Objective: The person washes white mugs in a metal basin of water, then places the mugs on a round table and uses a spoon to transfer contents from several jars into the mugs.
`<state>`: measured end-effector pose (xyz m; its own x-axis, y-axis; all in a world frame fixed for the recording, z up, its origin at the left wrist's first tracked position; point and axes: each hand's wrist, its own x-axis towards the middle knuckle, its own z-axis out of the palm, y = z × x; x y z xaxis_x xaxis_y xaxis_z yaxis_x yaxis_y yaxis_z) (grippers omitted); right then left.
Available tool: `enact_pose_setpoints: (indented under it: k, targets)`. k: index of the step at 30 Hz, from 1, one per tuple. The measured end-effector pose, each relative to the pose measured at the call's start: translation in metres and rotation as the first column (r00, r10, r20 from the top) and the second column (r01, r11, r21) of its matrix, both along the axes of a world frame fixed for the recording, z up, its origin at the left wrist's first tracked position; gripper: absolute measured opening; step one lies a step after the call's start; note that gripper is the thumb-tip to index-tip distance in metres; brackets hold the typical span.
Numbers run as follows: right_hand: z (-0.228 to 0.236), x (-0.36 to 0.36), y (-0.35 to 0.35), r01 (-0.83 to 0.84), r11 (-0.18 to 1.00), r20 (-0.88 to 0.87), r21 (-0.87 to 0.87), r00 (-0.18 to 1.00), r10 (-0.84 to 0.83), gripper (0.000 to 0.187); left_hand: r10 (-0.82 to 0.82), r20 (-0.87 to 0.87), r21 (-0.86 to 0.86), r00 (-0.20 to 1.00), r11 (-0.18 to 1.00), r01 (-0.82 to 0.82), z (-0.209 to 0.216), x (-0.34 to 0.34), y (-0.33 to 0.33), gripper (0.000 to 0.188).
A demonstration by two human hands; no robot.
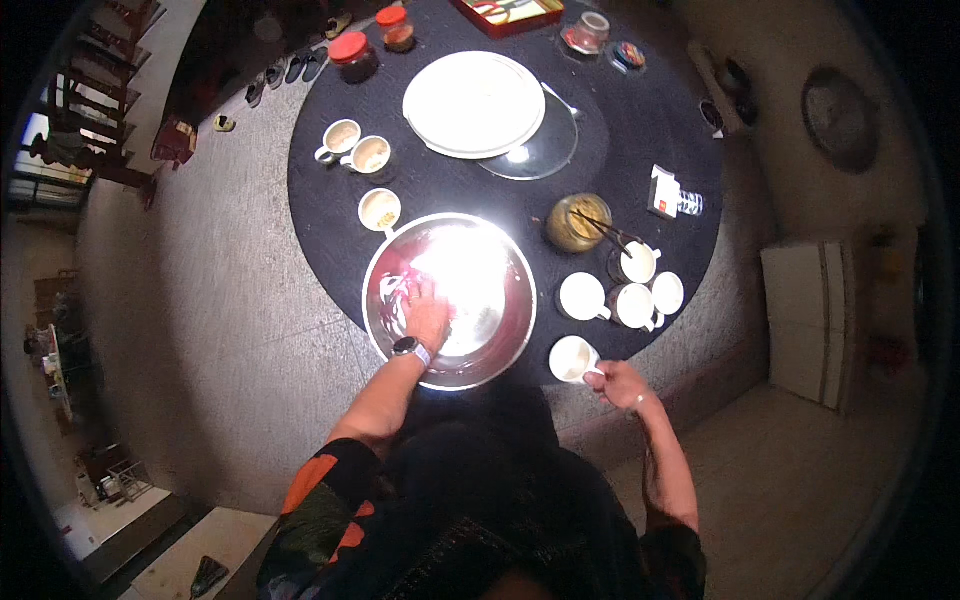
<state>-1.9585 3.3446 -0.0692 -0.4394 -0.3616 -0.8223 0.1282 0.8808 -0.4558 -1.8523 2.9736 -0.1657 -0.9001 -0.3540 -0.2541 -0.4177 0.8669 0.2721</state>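
In the bowl (505, 335), the left hand (428, 320) blurs into glare, finger spread unclear; the right hand (620, 384) pinches a mug (571, 358), mouth up, handle pointing lower right.

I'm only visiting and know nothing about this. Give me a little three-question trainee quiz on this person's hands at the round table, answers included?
1. What is the left hand inside? A: the jar. B: the metal bowl. C: the red tray.
2. True or false: the watch is on the left wrist.
3. Fill in: the right hand holds a mug by its ____.

Key: 1. B; 2. true; 3. handle.
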Motion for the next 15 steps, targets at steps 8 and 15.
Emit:
enact_pose_setpoints:
  k: [8,15]
  targets:
    - [0.076,0.057,-0.107,0.346,0.826,-0.149,-0.444,0.881,-0.449,0.019,-0.151,-0.426,0.26,0.892,0.924,0.281,-0.029,0.003,-0.05,0.014]
    - [-0.008,0.066,-0.241,-0.171,0.944,-0.856,-0.283,0.489,-0.168,0.017,0.074,-0.383,0.742,0.921,0.618,0.259,-0.081,0.036,-0.071,0.027]
